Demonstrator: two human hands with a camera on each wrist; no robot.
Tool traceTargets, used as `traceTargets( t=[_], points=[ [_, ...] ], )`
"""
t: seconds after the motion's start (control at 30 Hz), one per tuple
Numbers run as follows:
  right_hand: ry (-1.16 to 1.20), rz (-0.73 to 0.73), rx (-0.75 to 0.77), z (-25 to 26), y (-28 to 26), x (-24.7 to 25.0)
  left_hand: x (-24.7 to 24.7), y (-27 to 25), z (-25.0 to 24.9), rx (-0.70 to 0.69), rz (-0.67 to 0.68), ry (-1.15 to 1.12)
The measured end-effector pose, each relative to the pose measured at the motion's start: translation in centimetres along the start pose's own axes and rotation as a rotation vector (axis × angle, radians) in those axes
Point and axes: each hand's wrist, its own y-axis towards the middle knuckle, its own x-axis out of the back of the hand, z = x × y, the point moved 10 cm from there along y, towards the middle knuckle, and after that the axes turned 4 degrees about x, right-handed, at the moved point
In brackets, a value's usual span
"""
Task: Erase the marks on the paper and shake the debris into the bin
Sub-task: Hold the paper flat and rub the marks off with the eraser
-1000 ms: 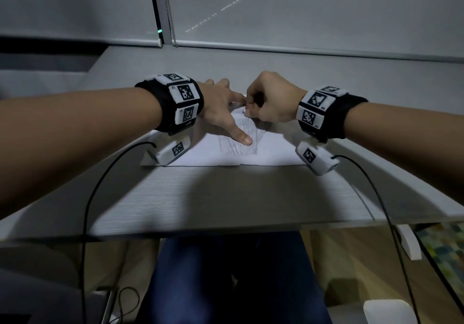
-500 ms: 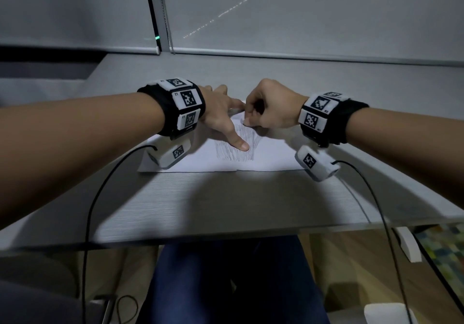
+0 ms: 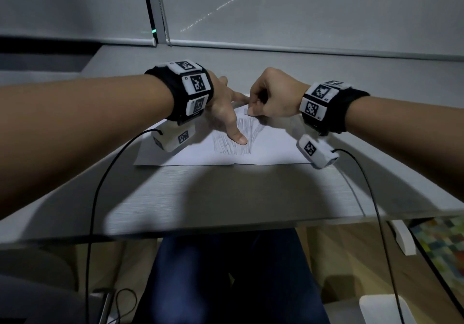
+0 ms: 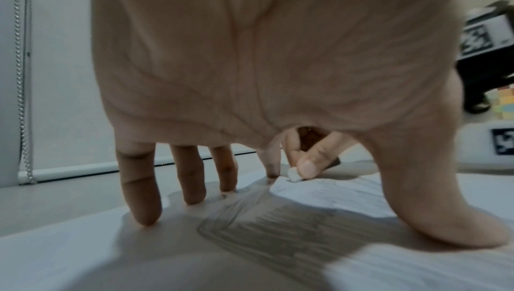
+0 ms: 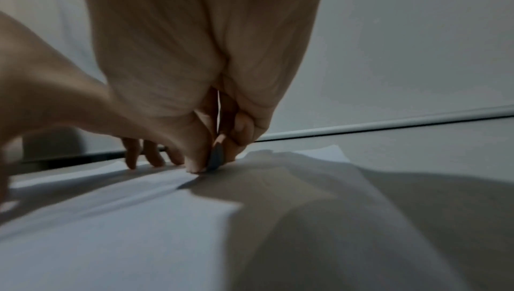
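A white sheet of paper (image 3: pixel 271 152) lies on the grey desk (image 3: pixel 226 198), with pencil hatching (image 3: pixel 231 145) in its middle. My left hand (image 3: pixel 226 115) is spread flat on the paper, fingertips (image 4: pixel 144 214) and thumb pressing it down around the hatching (image 4: pixel 278 230). My right hand (image 3: pixel 271 98) pinches a small white eraser (image 3: pixel 250 111) between thumb and fingers and holds it against the far edge of the marks. The left wrist view shows the eraser (image 4: pixel 294 177) touching the paper. In the right wrist view the eraser (image 5: pixel 215 159) looks dark, pressed to the paper (image 5: pixel 139 219).
Window blinds (image 3: pixel 301 10) close off the back of the desk. Black cables (image 3: pixel 93 210) hang from both wrist cameras over the desk's front edge. Below are my legs (image 3: pixel 226 281) and a white object (image 3: pixel 384 308) on the floor at lower right.
The right hand with the eraser has shifted slightly along the top of the hatching. The left hand stays pressed on the paper.
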Motion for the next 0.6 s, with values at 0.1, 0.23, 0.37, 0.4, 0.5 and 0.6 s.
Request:
traceTargets(
  t=[0.1, 0.23, 0.37, 0.4, 0.5, 0.6],
  points=[
    [-0.045, -0.076, -0.047, -0.8, 0.5, 0.5, -0.1, -0.4, -0.3, -0.016, 0.01, 0.013],
    [-0.016, -0.036, 0.019, 0.7, -0.9, -0.7, -0.2, -0.5, -0.4, -0.028, 0.017, 0.032],
    [-0.017, 0.007, 0.028, 0.7, -1.2, -0.6, 0.3, -0.7, -0.9, -0.043, -0.011, 0.043],
    [-0.033, -0.017, 0.009, 0.2, -0.9, -0.1, 0.3, -0.8, -0.9, -0.042, -0.005, 0.038],
    [-0.07, -0.088, -0.035, -0.8, -0.3, 0.6, 0.1, -0.6, -0.7, -0.033, 0.014, 0.036],
    [-0.053, -0.065, -0.019, -0.2, -1.1, -0.1, -0.1, -0.2, -0.8, -0.047, 0.028, 0.029]
  ],
)
